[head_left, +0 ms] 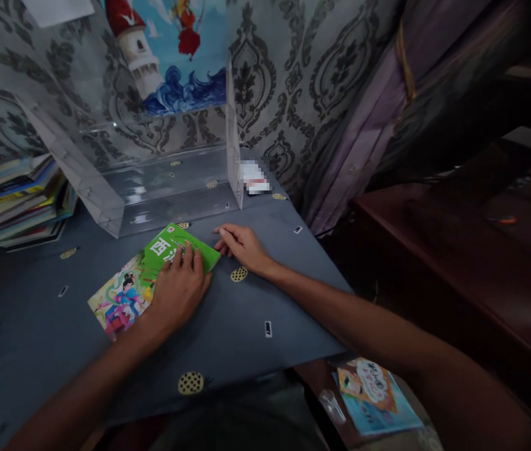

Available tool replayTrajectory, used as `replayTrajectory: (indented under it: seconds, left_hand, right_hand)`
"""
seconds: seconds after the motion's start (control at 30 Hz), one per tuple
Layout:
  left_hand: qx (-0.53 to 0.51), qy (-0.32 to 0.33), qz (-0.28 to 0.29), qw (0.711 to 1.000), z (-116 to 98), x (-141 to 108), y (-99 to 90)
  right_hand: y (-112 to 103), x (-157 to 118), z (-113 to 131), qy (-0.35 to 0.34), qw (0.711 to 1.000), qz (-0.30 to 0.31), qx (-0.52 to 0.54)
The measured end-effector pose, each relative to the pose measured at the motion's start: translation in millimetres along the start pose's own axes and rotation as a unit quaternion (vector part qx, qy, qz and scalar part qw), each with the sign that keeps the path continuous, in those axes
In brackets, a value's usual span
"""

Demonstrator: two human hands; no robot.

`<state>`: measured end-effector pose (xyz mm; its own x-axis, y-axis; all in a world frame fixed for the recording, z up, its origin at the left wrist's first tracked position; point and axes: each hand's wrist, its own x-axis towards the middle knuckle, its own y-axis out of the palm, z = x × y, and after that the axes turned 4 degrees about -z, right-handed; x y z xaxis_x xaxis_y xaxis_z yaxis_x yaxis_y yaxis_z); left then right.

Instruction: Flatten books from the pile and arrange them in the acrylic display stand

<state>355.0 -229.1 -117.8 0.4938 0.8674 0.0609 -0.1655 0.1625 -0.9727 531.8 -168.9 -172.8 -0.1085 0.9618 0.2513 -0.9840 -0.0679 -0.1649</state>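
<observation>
A picture book [124,297] with a green and illustrated cover lies at a slant on the grey-blue tablecloth [265,363]. Spread flat over its cover, my left hand [181,282] has its fingers apart and hides part of the title. My right hand [244,245] rests on its side just off the book's right corner. Its index finger reaches left and the other fingers are loosely bent; nothing shows in its grasp. Whether those lower fingers touch the book's corner I cannot tell.
Behind the book stands a clear plastic rack [178,203]. A stack of books [15,200] is at the left. Beside the rack's right end lies a blurred white item [256,178]. Below the table's right edge are more books [378,401]. A dark red surface [434,250] stands at the right.
</observation>
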Motion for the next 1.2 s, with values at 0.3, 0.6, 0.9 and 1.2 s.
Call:
replayTrajectory:
  seconds: [0.3, 0.6, 0.9, 1.2]
  left_hand:
    - [0.002, 0.021, -0.022, 1.000, 2.0, 1.8, -6.0]
    - [-0.022, 0.016, -0.029, 0.999, 2.8, 1.7, -4.9]
    - [-0.001, 0.022, -0.034, 0.999, 2.4, 1.3, -1.9]
    - [-0.024, 0.006, -0.025, 0.999, 2.4, 0.6, 0.4]
  right_hand:
    - [-1.4, -1.6, 4.7, -0.003, 1.000, -0.007, -0.006]
    - [-1.9, -3.0, 7.1, -0.016, 1.000, -0.005, -0.010]
    - [-2.1, -3.5, 5.4, -0.014, 1.000, -0.014, -0.013]
    - [-2.1, -5.0, 6.8, -0.027, 0.998, -0.050, -0.014]
